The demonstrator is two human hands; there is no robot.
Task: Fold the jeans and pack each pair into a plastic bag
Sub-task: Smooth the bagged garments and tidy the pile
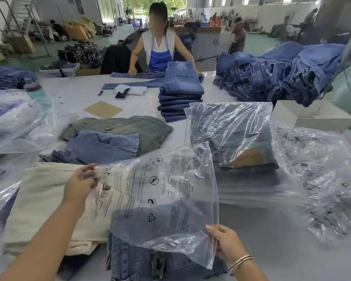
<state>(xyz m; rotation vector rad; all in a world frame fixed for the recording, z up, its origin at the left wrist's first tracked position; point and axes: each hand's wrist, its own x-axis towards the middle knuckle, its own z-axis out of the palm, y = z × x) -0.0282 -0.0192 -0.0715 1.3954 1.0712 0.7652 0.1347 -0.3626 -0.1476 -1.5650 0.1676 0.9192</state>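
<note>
Two bare hands stretching one clear printed plastic bag [164, 199] above the near edge of the pale grey table [272, 240]. Left hand [80, 184] pinching the bag's far-left corner, fingers curled onto the film. Right hand [224, 243] gripping the bag's near-right edge, thumb and fingers closed on the plastic, thin bracelets [240, 261] on its wrist. Directly beneath the bag, folded mid-blue denim jeans [134, 262] lying flat at the table's near edge, touching a folded cream-coloured pair [43, 201] on the left. Just beyond, folded light-blue jeans [103, 146] resting against an olive-green pair [130, 126]. To the right, already bagged blue jeans with a tan waistband patch [237, 138], lying on more bagged pairs. Loose crumpled clear bags [322, 179] heaped at far right. Further back, neat stack of folded dark-blue jeans [180, 98], and behind it a person in a blue apron [160, 47] with hands on jeans spread flat.
</note>
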